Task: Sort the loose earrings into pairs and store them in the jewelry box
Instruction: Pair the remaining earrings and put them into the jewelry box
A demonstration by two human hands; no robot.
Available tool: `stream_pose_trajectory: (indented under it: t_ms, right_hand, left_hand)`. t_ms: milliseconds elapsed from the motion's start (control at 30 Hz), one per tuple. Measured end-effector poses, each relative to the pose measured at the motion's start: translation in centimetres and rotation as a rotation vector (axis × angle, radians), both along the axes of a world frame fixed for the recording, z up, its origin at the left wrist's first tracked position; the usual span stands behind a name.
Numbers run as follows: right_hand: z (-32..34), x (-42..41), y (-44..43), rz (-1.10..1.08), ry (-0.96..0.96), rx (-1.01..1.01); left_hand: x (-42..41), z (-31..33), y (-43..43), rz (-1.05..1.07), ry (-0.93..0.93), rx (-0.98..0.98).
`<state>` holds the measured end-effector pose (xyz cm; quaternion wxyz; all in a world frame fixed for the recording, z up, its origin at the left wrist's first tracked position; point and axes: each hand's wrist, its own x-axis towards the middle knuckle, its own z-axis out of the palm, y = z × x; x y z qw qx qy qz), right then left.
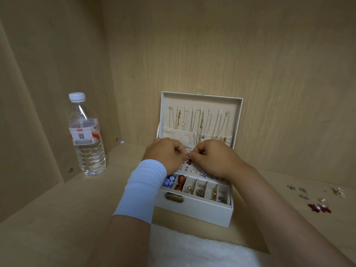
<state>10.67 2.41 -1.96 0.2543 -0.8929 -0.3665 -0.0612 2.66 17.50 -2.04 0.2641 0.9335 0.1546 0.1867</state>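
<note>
My left hand point(165, 153) and right hand point(214, 157) meet over the open jewelry box point(194, 209). Their fingertips are curled, pinching a tiny earring point(187, 155) I can barely make out above the stud panel. I judge I'm seating one of a pair. The next move calls for its mate from the loose earrings point(319, 208) lying on the tabletop point(57, 218), right of the box.

Water bottle point(87, 135): one, capped.
Jewelry box point(192, 211): one, lid open; front-row compartments point(200, 186): six; brass clasp point(174, 197): one.
Necklace hooks point(201, 108) in the lid: about eight, exact number unclear.
Hands: two, left hand point(165, 155) and right hand point(213, 157); white sleeve point(142, 189): one.
Small piece point(187, 155) pinched between both hands' fingers point(180, 151): one.
Loose earrings point(302, 189) on the worktop point(57, 218): roughly seven, two of them red.
White fluffy cloth point(192, 251): one.
</note>
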Motion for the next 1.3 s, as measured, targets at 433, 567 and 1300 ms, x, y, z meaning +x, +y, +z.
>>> stream_pose_trajectory:
  t_ms: [433, 567, 1300]
  right_hand:
    - [-0.2, 0.4, 0.1, 0.029, 0.059, -0.001]
    - [-0.1, 0.4, 0.0, 0.022, 0.066, -0.01]
    - [0.1, 0.4, -0.2, 0.048, 0.07, -0.023]
  left_hand:
    - [0.2, 0.6, -0.9, 0.035, 0.109, 0.097]
    - [0.2, 0.7, -1.0, 0.043, 0.129, 0.057]
    - [0.2, 0.6, -1.6, 0.094, 0.131, 0.16]
